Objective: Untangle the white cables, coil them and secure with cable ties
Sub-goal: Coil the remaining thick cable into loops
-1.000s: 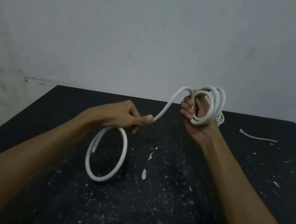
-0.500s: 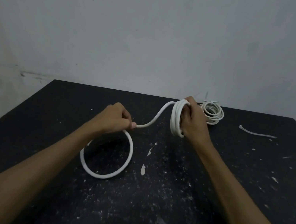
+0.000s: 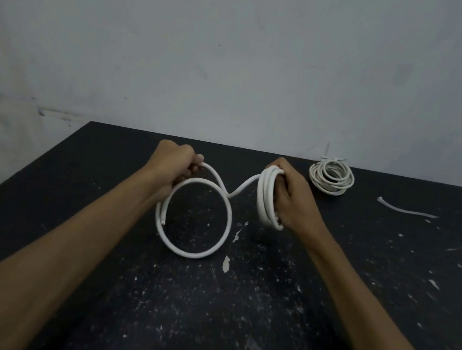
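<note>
We take the black table (image 3: 386,288) as the reference. Above its middle, our right hand (image 3: 288,201) has its fingers curled round a standing bundle of finished turns of the white cable (image 3: 233,193). Our left hand (image 3: 176,163), left of that bundle, pinches the same cable where the last free loop begins. That loop hangs down to the table surface, with the cut end (image 3: 162,221) lying against its left side.

To complete this step well, we judge that the free loop should be carried across and laid flat against the held turns, matching their diameter, without forcing a twist into the cable. Keep the right-hand hold firm so the bundle does not spring open.

At the table's far right side, a finished coil (image 3: 331,178) lies already tied. A loose cable tie (image 3: 407,210) lies to the right of that coil, well apart from the hands.
</note>
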